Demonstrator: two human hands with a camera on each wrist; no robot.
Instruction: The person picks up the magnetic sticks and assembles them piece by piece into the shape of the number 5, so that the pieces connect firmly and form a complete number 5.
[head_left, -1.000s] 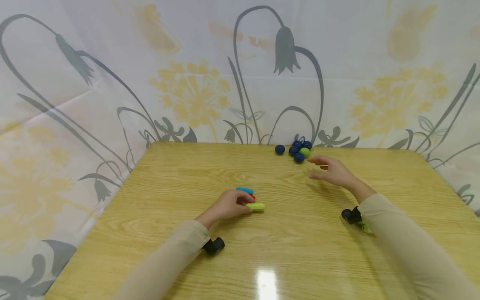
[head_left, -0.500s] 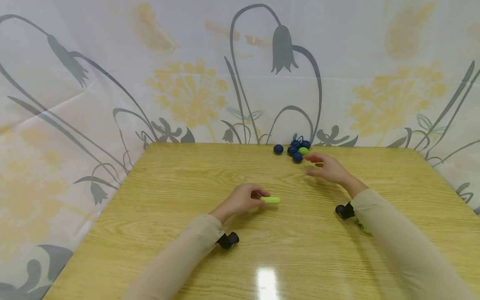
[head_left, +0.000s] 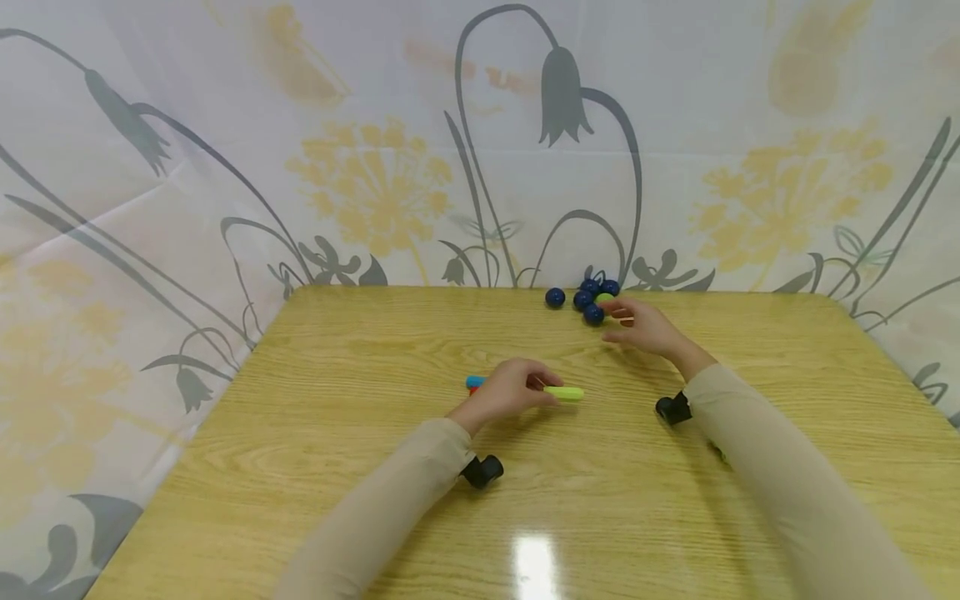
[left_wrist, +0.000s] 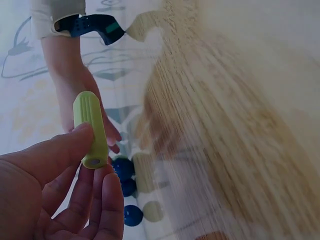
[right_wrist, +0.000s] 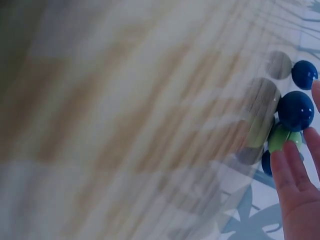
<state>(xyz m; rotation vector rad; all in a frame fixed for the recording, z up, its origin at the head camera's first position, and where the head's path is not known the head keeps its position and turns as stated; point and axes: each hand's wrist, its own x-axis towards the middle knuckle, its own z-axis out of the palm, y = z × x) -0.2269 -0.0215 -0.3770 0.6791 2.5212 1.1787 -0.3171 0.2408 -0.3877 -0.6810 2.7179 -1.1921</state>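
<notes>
My left hand (head_left: 513,390) pinches a ribbed yellow-green plastic tube (head_left: 566,393) between thumb and fingers, held above the table. In the left wrist view the tube (left_wrist: 86,112) points up and shows a hole in its lower end. Farther back, my right hand (head_left: 647,327) has its fingers spread beside a cluster of shiny dark blue balls (head_left: 592,314) and one green ball (head_left: 604,297). From the right wrist, its fingertips partly cover the green ball (right_wrist: 278,137), just below a blue ball (right_wrist: 296,111); whether they touch cannot be told.
A blue stick (head_left: 475,382) and a red piece (head_left: 472,392) lie partly hidden behind my left hand. A lone blue ball (head_left: 555,297) sits left of the cluster. Some green thing (head_left: 717,451) shows beneath the right sleeve. Patterned cloth (head_left: 375,208) hangs behind the wooden table (head_left: 360,333).
My left hand has carried the yellow-green tube to the right and away from me, leaving the blue and red pieces behind. My right hand has edged left, closer to the balls.
</notes>
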